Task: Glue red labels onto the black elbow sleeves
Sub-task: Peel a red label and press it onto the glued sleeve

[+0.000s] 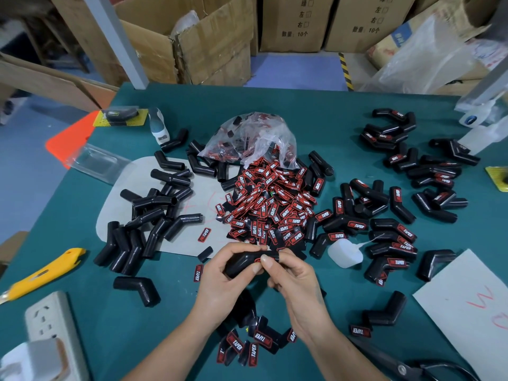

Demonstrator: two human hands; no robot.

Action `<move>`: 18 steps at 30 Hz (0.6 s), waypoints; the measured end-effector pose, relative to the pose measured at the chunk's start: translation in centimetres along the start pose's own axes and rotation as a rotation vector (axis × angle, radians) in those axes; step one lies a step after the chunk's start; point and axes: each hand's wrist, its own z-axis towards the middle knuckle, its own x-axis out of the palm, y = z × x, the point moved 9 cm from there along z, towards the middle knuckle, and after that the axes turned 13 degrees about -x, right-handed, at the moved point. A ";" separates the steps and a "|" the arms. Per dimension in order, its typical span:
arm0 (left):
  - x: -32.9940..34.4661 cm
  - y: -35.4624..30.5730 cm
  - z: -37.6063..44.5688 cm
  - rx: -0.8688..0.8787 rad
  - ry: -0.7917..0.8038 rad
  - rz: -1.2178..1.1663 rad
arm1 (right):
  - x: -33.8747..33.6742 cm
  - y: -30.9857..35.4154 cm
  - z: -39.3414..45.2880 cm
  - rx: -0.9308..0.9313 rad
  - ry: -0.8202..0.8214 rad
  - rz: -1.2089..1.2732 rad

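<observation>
Left hand [220, 273] grips a black elbow sleeve [244, 264] just above the green table [316, 114], near the front edge. Right hand [291, 276] pinches the sleeve's right end, thumb [265, 264] pressing a red label [258, 260] onto it. Loose label heap [275, 204] behind, spilling from a plastic bag [253, 138]. Unlabelled sleeves [154, 215] left, labelled sleeves [393, 237] right. White glue bottle [345, 253] just right of the hands.
</observation>
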 end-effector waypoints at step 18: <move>-0.1 -1.3 -0.6 0.260 -0.023 0.083 | 0.2 0.2 0.1 -0.039 0.043 -0.045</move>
